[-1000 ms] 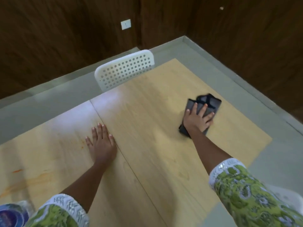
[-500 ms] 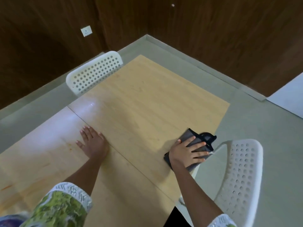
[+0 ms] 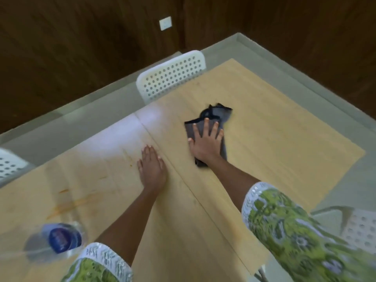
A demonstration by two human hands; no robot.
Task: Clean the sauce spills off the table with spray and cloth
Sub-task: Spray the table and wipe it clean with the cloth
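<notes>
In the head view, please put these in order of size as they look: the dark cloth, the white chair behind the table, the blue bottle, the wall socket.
1. white chair
2. dark cloth, partly covered by the right hand
3. blue bottle, blurred and nearer to the camera, so its place against the cloth is unsure
4. wall socket

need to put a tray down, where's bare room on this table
Free: the right half of the table, from the cloth under the right hand out to the far and right edges. Left of the left hand it is smeared with sauce; a bottle fills the near-left corner.
</notes>
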